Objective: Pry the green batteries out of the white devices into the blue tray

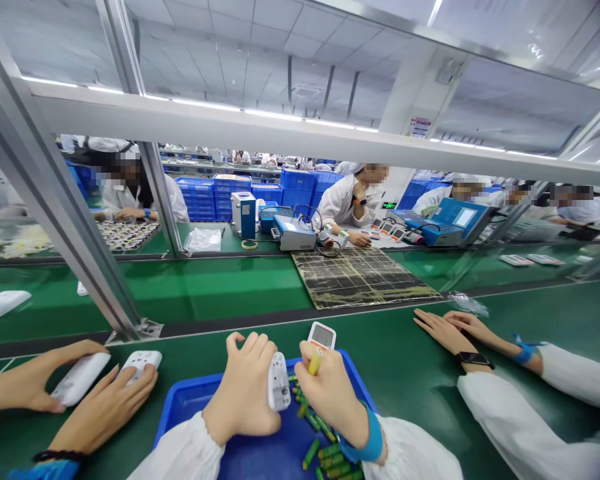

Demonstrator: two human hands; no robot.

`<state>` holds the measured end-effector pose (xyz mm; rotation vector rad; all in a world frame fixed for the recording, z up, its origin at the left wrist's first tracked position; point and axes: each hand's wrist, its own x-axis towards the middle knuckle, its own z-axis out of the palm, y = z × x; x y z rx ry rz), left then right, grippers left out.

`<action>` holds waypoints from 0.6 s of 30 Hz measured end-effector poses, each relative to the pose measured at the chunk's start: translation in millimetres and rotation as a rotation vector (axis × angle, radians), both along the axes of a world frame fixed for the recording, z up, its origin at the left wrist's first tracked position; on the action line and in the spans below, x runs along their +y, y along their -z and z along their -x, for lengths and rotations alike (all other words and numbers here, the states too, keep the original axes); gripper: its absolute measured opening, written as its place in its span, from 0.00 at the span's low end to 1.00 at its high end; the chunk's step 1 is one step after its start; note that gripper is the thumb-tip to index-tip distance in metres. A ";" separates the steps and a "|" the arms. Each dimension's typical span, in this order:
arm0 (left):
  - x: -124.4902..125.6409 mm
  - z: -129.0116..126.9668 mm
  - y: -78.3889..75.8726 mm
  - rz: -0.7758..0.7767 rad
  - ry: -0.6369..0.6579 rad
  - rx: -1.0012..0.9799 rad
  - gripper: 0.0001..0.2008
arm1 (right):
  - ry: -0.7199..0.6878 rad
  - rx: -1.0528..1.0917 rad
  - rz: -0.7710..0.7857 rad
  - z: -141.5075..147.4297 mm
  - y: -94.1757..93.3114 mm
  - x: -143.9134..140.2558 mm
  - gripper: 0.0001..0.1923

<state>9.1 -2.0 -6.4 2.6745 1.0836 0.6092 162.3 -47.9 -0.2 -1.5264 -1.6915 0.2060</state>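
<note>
My left hand (pixel 247 387) grips a small white device (pixel 279 381) held on edge over a blue tray (pixel 190 407). My right hand (pixel 330 390) pinches a yellow-tipped battery (pixel 315 363) close to the device. Several green batteries (pixel 325 447) lie loose in the tray under my right wrist. Another white device with a grey screen (pixel 322 335) sits just beyond my right hand at the tray's far edge.
A co-worker's hands (pixel 65 393) at left hold two white devices. Another person's hands (pixel 455 330) rest on the green bench at right. A dark taped mat (pixel 360 277) lies on the conveyor ahead. Metal frame posts (pixel 65 207) rise at left. Workers and blue crates sit beyond.
</note>
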 end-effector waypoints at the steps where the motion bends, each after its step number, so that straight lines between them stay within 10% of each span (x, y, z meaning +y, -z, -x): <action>1: 2.2 1.8 -0.7 -0.002 -0.020 -0.014 0.21 | 0.001 0.060 0.023 -0.5 1.0 2.3 0.12; 11: 68.7 64.5 24.5 0.167 -0.531 0.097 0.35 | -0.023 0.611 0.098 -4.7 31.7 42.5 0.12; 18: 89.1 111.1 53.8 0.293 -0.653 0.290 0.33 | -0.182 0.947 0.268 -8.9 42.9 58.5 0.18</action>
